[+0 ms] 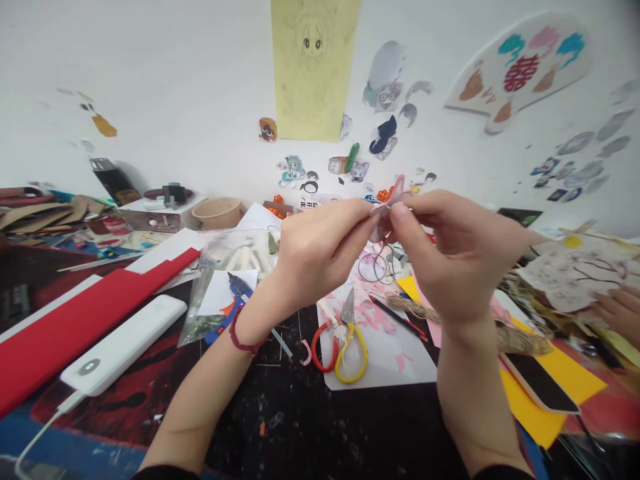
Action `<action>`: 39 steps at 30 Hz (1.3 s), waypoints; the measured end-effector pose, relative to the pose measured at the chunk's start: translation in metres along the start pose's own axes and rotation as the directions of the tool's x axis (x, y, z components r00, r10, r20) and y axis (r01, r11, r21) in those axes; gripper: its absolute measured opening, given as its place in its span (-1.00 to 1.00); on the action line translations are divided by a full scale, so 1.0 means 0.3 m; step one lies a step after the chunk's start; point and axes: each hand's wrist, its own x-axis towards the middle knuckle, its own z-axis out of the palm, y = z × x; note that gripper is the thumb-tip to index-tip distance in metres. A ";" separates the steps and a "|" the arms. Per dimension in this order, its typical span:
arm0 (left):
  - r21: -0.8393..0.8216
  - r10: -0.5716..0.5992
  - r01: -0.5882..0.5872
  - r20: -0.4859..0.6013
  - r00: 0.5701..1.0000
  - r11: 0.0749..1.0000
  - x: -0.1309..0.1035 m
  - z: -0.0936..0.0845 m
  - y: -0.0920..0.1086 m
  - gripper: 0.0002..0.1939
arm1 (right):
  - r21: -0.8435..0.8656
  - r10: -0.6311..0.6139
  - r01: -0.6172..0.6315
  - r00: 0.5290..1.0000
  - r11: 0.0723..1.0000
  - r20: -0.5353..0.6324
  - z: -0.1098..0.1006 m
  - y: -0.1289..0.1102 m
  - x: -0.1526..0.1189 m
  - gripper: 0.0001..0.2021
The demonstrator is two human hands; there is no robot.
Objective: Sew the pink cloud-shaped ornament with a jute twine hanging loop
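Both hands meet in front of the wall, above the cluttered table. My left hand (320, 250) pinches a small pink and white piece (381, 227) from the left, fingers pressed together. From the right, my right hand (450, 247) grips the same piece between thumb and fingertips; a pink tip of it sticks up above the fingers. Its exact shape is partly hidden. Below the hands, scissors (351, 360) with red and yellow handles lie on a white sheet (400, 367) with pink scraps. A dark pencil (399, 318) rests to their right.
A blue glue gun (240, 288), a white power bank (125, 343) and a red strip (90, 320) lie left. On the right are a phone (543, 383), yellow paper (575, 370), twine (415, 308) and another person's hand (623, 313). A round bowl (217, 213) stands near the wall.
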 end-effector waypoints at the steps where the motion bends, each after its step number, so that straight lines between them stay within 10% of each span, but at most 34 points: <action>1: 0.002 0.011 -0.011 -0.001 1.000 1.000 0.000 0.001 0.002 -0.92 | 0.001 -0.007 0.007 1.000 1.000 0.001 -0.001 -0.001 0.001 -0.87; 19: 0.047 -0.117 0.115 0.034 0.993 0.992 -0.001 0.008 0.009 -0.88 | -0.077 -0.010 0.015 0.997 0.997 0.072 -0.008 0.013 0.004 -0.87; 39: -0.108 -0.270 0.285 0.133 0.954 0.953 0.017 -0.034 0.017 -0.80 | -0.458 -0.402 0.409 0.908 0.789 0.118 -0.021 0.026 -0.008 -0.84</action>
